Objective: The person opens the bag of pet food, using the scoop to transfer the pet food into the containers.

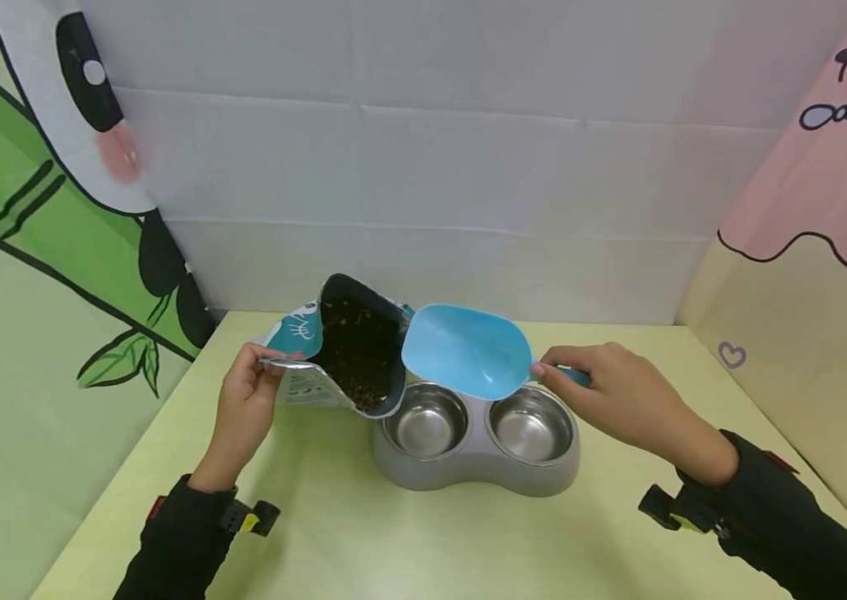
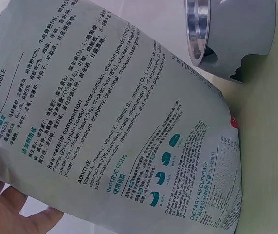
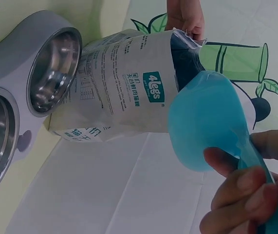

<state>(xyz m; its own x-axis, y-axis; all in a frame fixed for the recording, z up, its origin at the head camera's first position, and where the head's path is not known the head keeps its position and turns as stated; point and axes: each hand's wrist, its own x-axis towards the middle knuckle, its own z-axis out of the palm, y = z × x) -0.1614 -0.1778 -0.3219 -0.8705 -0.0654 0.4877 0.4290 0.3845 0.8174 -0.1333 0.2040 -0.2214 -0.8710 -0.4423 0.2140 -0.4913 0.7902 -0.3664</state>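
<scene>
My left hand point(image 1: 247, 408) pinches the rim of an opened pet food bag point(image 1: 296, 333), which tilts to the right so its mouth faces me. Dark brown kibble point(image 1: 356, 354) shows inside. In my right hand point(image 1: 618, 400) I grip the handle of a light blue scoop point(image 1: 468, 350); its bowl is bare inside and its tip is right at the bag's mouth. The right wrist view shows the fingers curled round the handle, with the scoop point(image 3: 204, 119) overlapping the opening. Below stands a grey double pet bowl point(image 1: 476, 475) with two bare steel dishes.
The pale yellow table point(image 1: 408, 550) ends at a white sheet wall point(image 1: 468, 183) behind. Cartoon-printed side walls stand left and right. Dark sleeves with wrist cameras point(image 1: 251, 517) cover both forearms.
</scene>
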